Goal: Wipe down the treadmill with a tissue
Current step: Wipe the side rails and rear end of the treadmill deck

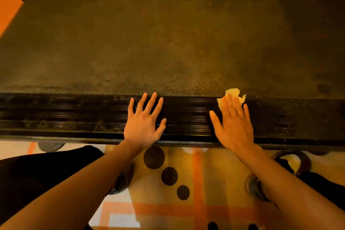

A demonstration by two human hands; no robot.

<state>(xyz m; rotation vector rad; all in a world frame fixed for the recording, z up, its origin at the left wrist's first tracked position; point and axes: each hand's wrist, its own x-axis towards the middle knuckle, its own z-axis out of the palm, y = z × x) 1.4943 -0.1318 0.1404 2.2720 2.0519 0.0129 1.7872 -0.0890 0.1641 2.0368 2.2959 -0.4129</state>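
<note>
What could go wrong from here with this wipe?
The small crumpled pale tissue is only pinned under flat fingers of the right hand; it may slip or shred on the ribbed black side rail. Specks from the dusty dark treadmill belt could get pushed into the rail's grooves.

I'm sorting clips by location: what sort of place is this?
Probably a room in a home rather than a commercial gym, though that's uncertain: a dusty treadmill stands on a patterned rug of orange stripes and black dots.

Treadmill belt (168, 43) matt, grainy, dusty; ribbed side rail (74, 115) glossy plastic; tissue (231, 94) crumpled soft paper.
</note>
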